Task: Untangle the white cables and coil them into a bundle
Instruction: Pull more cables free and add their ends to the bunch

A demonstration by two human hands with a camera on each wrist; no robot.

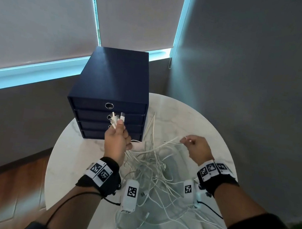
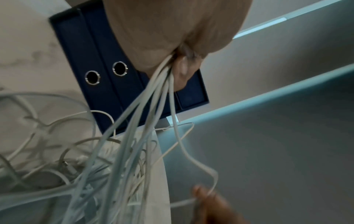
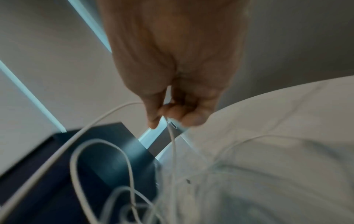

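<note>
Several plug ends stand up out of our left hand (image 1: pixel 116 142), which is closed in a fist around a group of white cables (image 1: pixel 152 163); they hang from the fist down to the round table (image 1: pixel 198 119). Our right hand (image 1: pixel 196 147) pinches one single strand between thumb and fingertips, lifted a little above the heap. Most of the cable length lies in a loose tangle on the table between our wrists, just in front of the blue drawer box (image 1: pixel 112 83).

To do this step well, we think we should keep the left fist firm, so the collected ends stay even. The right hand should follow its one strand slowly to where it crosses the others and lift it out through the loops, not pull hard, because a strong pull can tighten a knot. Only when a strand is free should we lay it with the group.
</note>
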